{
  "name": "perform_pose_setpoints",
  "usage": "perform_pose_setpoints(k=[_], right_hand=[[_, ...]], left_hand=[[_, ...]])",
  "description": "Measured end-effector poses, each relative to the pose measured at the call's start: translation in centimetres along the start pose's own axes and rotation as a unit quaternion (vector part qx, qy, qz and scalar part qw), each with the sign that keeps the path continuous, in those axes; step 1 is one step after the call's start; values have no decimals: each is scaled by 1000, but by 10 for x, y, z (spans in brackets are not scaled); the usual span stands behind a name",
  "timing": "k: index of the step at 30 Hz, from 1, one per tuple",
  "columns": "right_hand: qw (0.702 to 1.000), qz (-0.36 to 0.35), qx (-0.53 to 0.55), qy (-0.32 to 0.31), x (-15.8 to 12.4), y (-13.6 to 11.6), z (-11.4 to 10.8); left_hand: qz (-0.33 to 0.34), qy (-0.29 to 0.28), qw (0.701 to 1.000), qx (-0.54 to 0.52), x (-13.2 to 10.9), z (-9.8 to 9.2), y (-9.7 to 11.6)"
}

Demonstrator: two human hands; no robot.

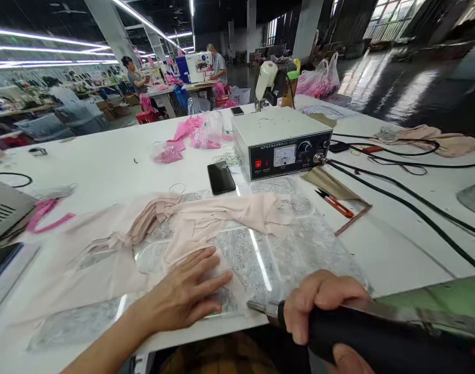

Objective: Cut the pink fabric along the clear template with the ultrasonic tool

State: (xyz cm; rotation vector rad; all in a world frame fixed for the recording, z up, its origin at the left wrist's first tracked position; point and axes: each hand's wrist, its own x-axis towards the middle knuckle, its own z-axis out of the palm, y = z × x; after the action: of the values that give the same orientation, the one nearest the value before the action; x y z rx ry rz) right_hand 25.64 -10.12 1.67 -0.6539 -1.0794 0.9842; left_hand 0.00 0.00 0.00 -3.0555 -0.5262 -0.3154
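My left hand (186, 291) lies flat with its fingers spread, pressing on a pale pink piece of fabric (225, 265) near the table's front edge. My right hand (323, 301) is wrapped round a handheld ultrasonic welding gun (362, 332) with a thick black body. Its narrow metal tip (256, 306) points left and sits at the lower corner of that fabric; whether it touches cannot be told. More pale pink fabric (237, 213) lies bunched beyond my left hand. Layered pale pieces (105, 275) spread out to the left. Under the work is a clear, shiny sheet (307, 249).
Behind the fabric stands a control box (282, 140) with a lit red switch and a dial. A phone (220, 178), orange thread snips (334, 202) and pink bagged pieces (194, 135) lie around it. Black cables (401, 187) cross the right side. People sew farther back.
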Motion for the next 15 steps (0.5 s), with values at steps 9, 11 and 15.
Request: perform_pose_setpoints(k=[9, 11, 15], right_hand=[[998, -42, 27, -33, -6, 16, -6], [997, -42, 39, -53, -6, 24, -11], [994, -51, 56, -83, -3, 27, -18]], left_hand=[[-5, -8, 1000, -7, -4, 2, 5], [-4, -7, 1000, -11, -5, 2, 4], [-1, -13, 1000, -13, -6, 2, 4]])
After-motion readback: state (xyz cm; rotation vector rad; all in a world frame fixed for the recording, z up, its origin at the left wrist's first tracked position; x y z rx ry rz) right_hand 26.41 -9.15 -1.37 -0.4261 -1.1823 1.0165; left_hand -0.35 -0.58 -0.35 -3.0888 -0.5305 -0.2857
